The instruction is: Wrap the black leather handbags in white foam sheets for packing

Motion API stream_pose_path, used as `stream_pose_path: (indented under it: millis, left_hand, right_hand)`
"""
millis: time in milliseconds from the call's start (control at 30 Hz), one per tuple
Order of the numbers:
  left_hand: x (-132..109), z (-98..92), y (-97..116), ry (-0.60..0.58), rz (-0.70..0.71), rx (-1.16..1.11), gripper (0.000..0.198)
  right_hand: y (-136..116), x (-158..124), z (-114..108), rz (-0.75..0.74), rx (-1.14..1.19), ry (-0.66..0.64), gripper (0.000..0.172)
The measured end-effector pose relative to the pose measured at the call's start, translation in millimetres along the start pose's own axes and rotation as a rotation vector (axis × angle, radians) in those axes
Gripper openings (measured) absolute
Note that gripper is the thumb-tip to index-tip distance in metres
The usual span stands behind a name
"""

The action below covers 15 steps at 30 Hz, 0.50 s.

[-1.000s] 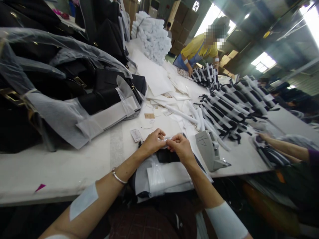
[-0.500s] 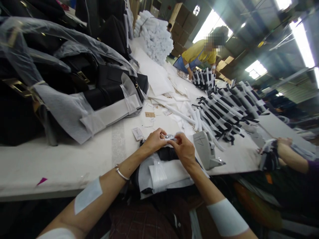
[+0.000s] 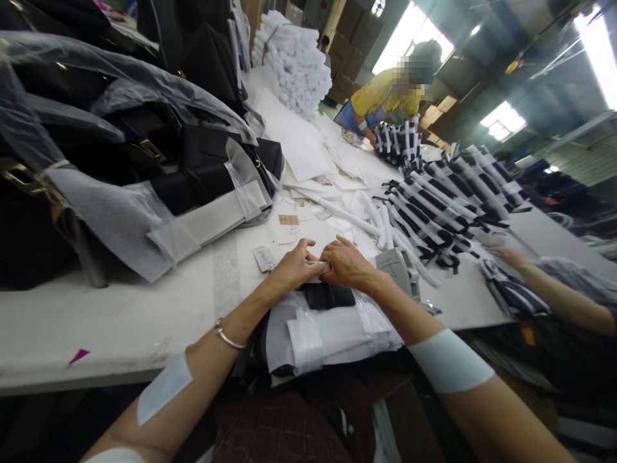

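Note:
At the table's front edge lies a black bag (image 3: 330, 296), partly covered by white paper (image 3: 332, 337) and clear plastic. Just above it, my left hand (image 3: 296, 265) pinches a small whitish wrapped piece (image 3: 315, 267) of the bag. My right hand (image 3: 346, 262) is curled over the other end of that piece, its knuckles up. The two hands nearly touch, and my fingers hide most of what lies between them. Right of the right hand stands a grey tape dispenser (image 3: 394, 267), partly covered by my forearm.
Large black bags (image 3: 207, 167) in plastic fill the left side. Paper tags (image 3: 264, 258), white tubes (image 3: 351, 222) and bundled black-and-white straps (image 3: 429, 218) lie beyond. A person in yellow (image 3: 380, 96) works at the back; another person's arm (image 3: 554, 283) reaches in at right.
My right hand has turned over the piece, knuckles now up, and its forearm swung outward. A shiny metal part seen between my fingers is now covered. The neighbour's hand at right has moved farther onto the table.

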<state>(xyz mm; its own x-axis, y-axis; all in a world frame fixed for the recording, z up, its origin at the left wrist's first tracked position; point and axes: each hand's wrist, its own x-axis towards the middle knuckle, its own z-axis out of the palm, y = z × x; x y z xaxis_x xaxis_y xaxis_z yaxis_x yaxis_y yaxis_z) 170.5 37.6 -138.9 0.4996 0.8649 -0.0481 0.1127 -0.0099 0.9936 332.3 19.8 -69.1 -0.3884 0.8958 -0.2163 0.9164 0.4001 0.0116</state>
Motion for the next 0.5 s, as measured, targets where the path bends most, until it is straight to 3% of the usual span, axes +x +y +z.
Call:
stream_pose_path:
  millis: [133,267,333,400,467,500]
  left_hand:
    - [5.2,-14.3,-0.8,0.271,0.164,0.103,0.064]
    - [2.0,-36.7,0.5,0.424,0.291,0.186,0.05]
    - [-4.7,-48.4,5.8,0.437,0.292,0.231,0.048]
    - [-13.4,-59.1,12.9,0.434,0.264,0.27,0.046]
    - [-23.6,-67.7,19.2,0.416,0.236,0.33,0.045]
    - [-29.3,-70.6,21.0,0.398,0.232,0.371,0.045]
  right_hand:
    - [18.6,29.6,-4.3,0.126,0.129,-0.025,0.028]
    - [32.4,32.1,-6.8,0.244,0.196,0.15,0.061]
    - [32.2,13.3,-14.1,0.302,0.305,0.323,0.057]
    - [27.8,-20.5,-23.5,0.388,0.475,0.491,0.038]
    - [19.9,-65.6,-28.3,0.503,0.676,0.527,0.024]
    - [14.7,-90.3,-26.4,0.565,0.792,0.482,0.028]
